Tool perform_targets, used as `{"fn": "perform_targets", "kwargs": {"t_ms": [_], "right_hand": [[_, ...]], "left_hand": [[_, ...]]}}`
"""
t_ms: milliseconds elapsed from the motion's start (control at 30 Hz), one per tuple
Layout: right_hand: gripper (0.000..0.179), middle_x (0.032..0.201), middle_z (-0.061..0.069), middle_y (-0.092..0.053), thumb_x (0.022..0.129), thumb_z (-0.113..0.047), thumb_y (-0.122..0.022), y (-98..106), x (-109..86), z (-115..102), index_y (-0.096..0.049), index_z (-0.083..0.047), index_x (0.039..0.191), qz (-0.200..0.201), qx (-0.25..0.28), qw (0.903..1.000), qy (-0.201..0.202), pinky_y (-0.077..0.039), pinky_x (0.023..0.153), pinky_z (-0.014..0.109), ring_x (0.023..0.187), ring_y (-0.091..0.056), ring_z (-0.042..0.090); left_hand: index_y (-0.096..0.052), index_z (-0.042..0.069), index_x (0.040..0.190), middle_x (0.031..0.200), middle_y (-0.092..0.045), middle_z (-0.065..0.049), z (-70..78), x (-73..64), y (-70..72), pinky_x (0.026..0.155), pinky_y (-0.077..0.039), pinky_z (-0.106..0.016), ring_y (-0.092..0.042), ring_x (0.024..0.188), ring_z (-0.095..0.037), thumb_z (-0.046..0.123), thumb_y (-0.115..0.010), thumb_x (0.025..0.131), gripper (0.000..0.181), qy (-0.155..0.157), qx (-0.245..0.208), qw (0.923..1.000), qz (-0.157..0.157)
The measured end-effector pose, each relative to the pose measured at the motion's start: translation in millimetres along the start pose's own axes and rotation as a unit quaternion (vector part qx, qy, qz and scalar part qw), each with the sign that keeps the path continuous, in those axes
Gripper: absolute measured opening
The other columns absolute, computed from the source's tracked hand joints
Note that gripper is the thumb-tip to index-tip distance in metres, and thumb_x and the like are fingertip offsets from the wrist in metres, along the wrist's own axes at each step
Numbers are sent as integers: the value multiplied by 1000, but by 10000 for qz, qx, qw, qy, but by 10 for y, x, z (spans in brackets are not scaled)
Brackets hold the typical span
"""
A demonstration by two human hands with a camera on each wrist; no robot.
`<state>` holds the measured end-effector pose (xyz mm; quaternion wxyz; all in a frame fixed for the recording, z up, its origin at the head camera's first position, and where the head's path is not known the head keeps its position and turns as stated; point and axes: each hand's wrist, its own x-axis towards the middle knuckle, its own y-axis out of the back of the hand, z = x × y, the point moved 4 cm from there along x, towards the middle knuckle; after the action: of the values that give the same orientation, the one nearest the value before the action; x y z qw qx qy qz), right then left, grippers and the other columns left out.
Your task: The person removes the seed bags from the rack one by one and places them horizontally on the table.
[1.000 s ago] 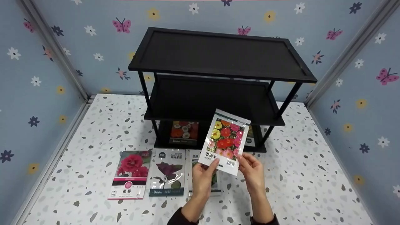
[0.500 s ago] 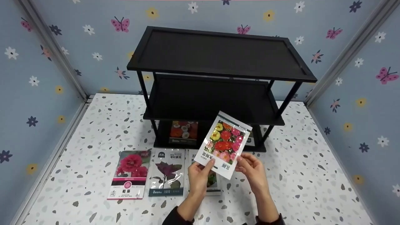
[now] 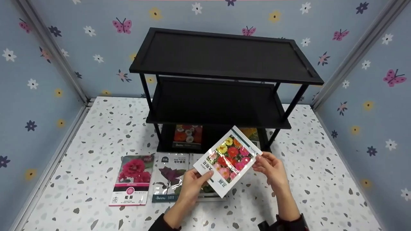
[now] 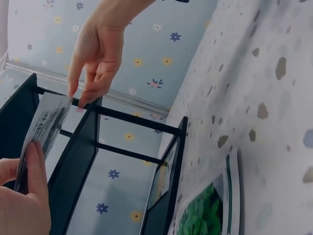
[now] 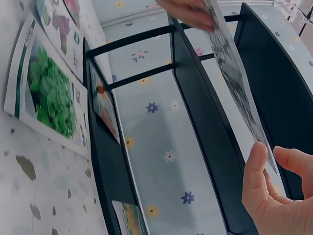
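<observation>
Both hands hold a seed packet (image 3: 229, 158) with red, yellow and pink flowers, tilted in front of the black shelf rack. My left hand (image 3: 191, 186) pinches its lower left edge, thumb on the printed face. At the right corner my right hand (image 3: 272, 168) pinches it between thumb and fingers, as the right wrist view also shows. On the speckled surface below lie a pink-flower packet (image 3: 133, 179), a purple-flower packet (image 3: 170, 176) partly behind my left hand, and a green-leaf packet (image 5: 51, 93), mostly covered in the head view.
The three-tier black rack (image 3: 218, 54) stands behind the hands. Its bottom tier carries a packet with red and white flowers (image 3: 188, 134) and a yellow one (image 3: 251, 133), partly hidden by the middle tier. Patterned walls (image 3: 41, 106) rise around the speckled surface (image 3: 96, 160).
The held packet has turned clockwise and come lower. My right hand has moved right, up its edge to the corner, while my left hand has shifted left and down.
</observation>
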<state>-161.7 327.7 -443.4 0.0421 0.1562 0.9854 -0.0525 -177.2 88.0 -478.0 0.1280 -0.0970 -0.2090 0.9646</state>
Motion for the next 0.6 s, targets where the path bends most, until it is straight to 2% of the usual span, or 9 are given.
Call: {"fn": "perform_targets", "kwargs": {"t_ms": [133, 267, 433, 567, 600], "right_hand": [[23, 80, 14, -62, 88, 1, -54, 49, 36, 52, -51, 16, 106, -32, -181, 9998, 25, -53, 59, 26, 62, -59, 18], [20, 84, 18, -63, 86, 5, -54, 52, 24, 43, -55, 16, 103, -83, -366, 9993, 66, -53, 56, 26, 63, -60, 20], [20, 82, 19, -62, 85, 5, -56, 44, 14, 43, -55, 18, 100, -106, -457, 9987, 188, -53, 56, 26, 63, -60, 20], [29, 84, 21, -62, 83, -5, -63, 60, 28, 103, -55, 17, 100, -53, -236, 9983, 532, -53, 56, 26, 65, -60, 21], [29, 85, 20, -62, 84, -6, -63, 142, 136, 287, -56, 15, 101, -185, 7, 9973, 711, -53, 57, 26, 66, -61, 20]], "left_hand": [[-50, -16, 109, 97, -62, -21, 21, -25, 57, 76, -51, -33, -63, 83, -24, -1, -62, 81, 34, 62, 257, 9993, -255], [-50, -17, 109, 98, -62, -21, 42, -47, 86, 78, -51, -34, -63, 84, -24, -2, -61, 81, 33, 158, 162, 9988, -437], [-49, -17, 109, 95, -63, -19, 57, -19, 97, 76, -51, -34, -63, 82, -23, -2, -60, 82, 33, 150, 160, 9990, -382], [-50, -17, 106, 90, -64, -14, 56, 19, 56, 74, -52, -33, -63, 80, -20, 6, -62, 82, 35, -206, -59, 9995, -245], [-52, -15, 105, 90, -64, -13, -35, 90, 77, 72, -52, -31, -63, 79, -20, 10, -64, 82, 36, -476, -293, 9979, -317]]}}
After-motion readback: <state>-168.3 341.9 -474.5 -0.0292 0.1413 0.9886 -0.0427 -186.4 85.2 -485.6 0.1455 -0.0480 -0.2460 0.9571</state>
